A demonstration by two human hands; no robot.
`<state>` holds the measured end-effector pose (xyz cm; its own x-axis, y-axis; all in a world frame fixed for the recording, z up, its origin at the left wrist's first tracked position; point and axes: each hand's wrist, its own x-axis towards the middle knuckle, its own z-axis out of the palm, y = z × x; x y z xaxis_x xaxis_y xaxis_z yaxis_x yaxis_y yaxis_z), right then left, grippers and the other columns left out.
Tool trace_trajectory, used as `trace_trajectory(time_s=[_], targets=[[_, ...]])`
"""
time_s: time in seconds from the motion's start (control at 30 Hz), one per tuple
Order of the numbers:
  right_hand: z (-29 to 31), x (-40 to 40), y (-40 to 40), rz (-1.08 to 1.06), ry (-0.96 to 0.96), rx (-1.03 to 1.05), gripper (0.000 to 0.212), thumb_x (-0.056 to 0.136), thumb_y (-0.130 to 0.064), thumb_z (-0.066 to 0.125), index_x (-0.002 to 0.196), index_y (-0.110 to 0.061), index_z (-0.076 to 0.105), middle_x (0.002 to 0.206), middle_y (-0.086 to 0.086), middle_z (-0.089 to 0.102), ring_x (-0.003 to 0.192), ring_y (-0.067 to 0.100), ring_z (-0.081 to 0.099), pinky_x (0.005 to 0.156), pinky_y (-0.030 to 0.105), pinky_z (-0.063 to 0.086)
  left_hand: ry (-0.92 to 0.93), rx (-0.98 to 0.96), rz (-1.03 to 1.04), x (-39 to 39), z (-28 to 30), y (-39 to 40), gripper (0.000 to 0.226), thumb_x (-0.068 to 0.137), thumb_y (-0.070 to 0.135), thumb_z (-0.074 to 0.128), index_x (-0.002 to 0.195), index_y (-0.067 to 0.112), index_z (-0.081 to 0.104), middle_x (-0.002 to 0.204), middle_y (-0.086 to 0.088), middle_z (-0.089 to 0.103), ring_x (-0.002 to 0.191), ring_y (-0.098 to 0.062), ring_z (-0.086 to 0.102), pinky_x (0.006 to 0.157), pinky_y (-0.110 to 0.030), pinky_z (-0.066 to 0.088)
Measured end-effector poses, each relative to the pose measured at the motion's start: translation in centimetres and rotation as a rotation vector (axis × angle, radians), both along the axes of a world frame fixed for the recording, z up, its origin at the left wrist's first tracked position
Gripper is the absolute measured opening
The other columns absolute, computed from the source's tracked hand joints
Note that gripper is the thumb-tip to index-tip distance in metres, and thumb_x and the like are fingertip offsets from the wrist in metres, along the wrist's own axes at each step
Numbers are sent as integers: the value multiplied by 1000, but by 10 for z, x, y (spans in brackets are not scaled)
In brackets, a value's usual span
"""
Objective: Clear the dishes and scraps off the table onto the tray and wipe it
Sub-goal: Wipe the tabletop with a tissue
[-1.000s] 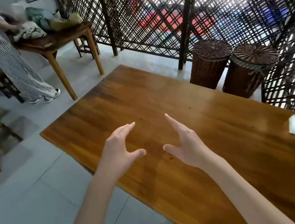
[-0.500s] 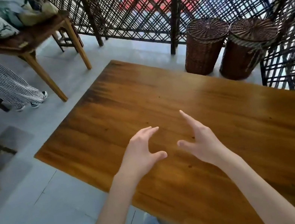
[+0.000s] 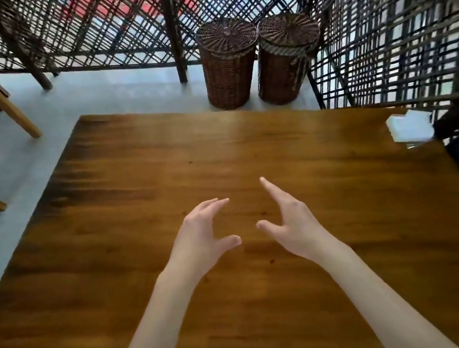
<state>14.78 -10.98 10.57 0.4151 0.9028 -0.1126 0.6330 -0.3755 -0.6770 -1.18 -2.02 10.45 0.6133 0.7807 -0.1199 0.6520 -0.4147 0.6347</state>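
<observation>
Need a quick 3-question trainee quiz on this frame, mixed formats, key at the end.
1. True or false: the left hand and the right hand each hold a dish.
2. Multiple choice: the white object lies on the table at
A. the near left corner
B. the middle
C. the far right corner
3. Fill in: beyond the table's far edge stand ____ lidded wicker baskets, side by side on the floor.

Key
1. False: both are open and empty, fingers spread, above the bare wood.
2. C
3. two
</observation>
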Motion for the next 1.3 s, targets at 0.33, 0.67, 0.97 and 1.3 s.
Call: trace_trajectory(time_s=[0.33, 0.67, 0.97, 1.3], targets=[[-13, 84, -60, -227, 25, -60, 79, 86, -33, 65, 145, -40, 14, 152, -14, 23, 138, 11, 27, 104, 29, 31, -48, -47, -204, 104, -10, -17, 78, 67, 33, 81, 136, 34, 45, 141, 9, 44, 126, -11, 44, 96, -20, 33], [-17, 245, -128, -227, -10, -98, 77, 87, -31, 63, 147, -35, 14, 153, -9, 22, 139, 14, 26, 106, 32, 32, -29, -73, -197, 257, -35, -81, 77, 68, 32, 81, 136, 32, 44, 140, 7, 44, 127, -13, 43, 96, -23, 37], [-57, 412, -135, -211, -45, -106, 77, 88, -25, 63, 148, -28, 15, 153, -4, 24, 139, 17, 26, 107, 36, 30, 12, -36, -200, 431, -69, -111, 76, 72, 31, 78, 138, 26, 43, 142, 1, 44, 127, -16, 44, 99, -27, 39], [-117, 528, -89, -287, -90, -129, 74, 89, -22, 61, 148, -22, 16, 154, -1, 23, 139, 21, 24, 109, 40, 29, 183, 24, -176, 548, -135, -41, 96, 68, 37, 81, 146, 26, 26, 147, -4, 37, 132, -24, 38, 101, -37, 39]])
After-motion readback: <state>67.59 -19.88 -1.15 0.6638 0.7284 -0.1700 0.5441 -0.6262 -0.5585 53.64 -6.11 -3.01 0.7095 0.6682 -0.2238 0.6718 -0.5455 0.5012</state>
